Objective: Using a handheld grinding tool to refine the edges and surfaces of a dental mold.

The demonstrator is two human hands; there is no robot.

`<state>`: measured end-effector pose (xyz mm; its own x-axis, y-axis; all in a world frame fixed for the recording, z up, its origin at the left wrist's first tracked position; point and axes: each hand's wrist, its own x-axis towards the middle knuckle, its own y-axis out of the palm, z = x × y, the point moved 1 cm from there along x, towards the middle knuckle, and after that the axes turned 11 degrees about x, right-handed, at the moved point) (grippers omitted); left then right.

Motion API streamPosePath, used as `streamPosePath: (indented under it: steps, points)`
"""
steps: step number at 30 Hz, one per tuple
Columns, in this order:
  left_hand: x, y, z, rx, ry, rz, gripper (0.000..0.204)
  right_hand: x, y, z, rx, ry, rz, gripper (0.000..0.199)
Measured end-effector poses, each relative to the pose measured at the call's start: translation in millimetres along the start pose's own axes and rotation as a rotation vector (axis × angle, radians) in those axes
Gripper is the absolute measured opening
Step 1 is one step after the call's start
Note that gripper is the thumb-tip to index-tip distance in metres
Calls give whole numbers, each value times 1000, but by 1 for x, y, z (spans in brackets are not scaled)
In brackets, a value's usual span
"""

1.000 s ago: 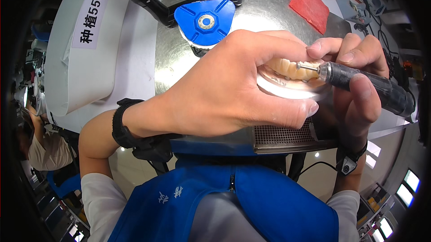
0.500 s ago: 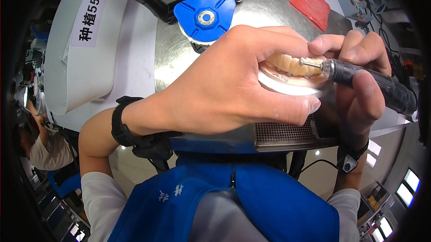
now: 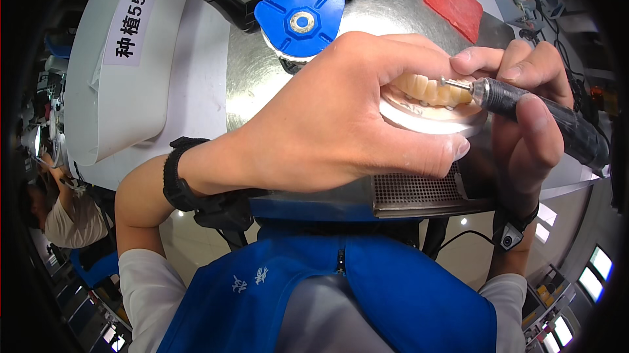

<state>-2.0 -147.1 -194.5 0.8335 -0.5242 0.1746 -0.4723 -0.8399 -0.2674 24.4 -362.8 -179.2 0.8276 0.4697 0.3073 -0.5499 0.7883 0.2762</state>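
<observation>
My left hand (image 3: 347, 117) grips a dental model (image 3: 426, 121) with a white plaster base. Along its top runs an arch of cream-yellow teeth (image 3: 432, 93), partly hidden by my fingers. A black dental handpiece (image 3: 550, 119) lies in my right hand (image 3: 534, 110), held between thumb and fingers like a pen. Its thin metal bur (image 3: 457, 83) reaches left to the teeth; whether the tip touches them I cannot tell. The fingertips of both hands come close together behind the model.
A blue mounting plate (image 3: 301, 22) on a black stand (image 3: 249, 7) is beyond my left hand. A red sheet (image 3: 454, 5) and several tools lie at the back right. At left stands a white bin (image 3: 124, 104); a perforated metal grille (image 3: 419, 194) is at the near edge.
Both hands have risen very slightly with the model and handpiece. The bur tip now sits a little higher against the teeth, and the model looks slightly tilted.
</observation>
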Motion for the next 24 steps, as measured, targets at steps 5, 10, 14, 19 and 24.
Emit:
streamPosePath:
  steps: [5, 10, 14, 19, 24]
  points:
    - [0, -1, -2, 25, -24, 22, 43, 1, -1, 4, -35, 28, 8, 22]
    - [0, 0, -1, 39, 9, -8, 41, 1, 1, 8, -90, 69, -32, 21]
    - [1, 2, -4, 83, -69, 14, 38, 4, -10, 9, -70, 79, -12, 21]
    - [2, 8, 3, 40, 121, -102, 34, 2, -5, 9, 35, 132, -41, 21]
    - [2, 8, -1, 67, 86, -108, 34, 3, -3, 10, 30, 157, -30, 22]
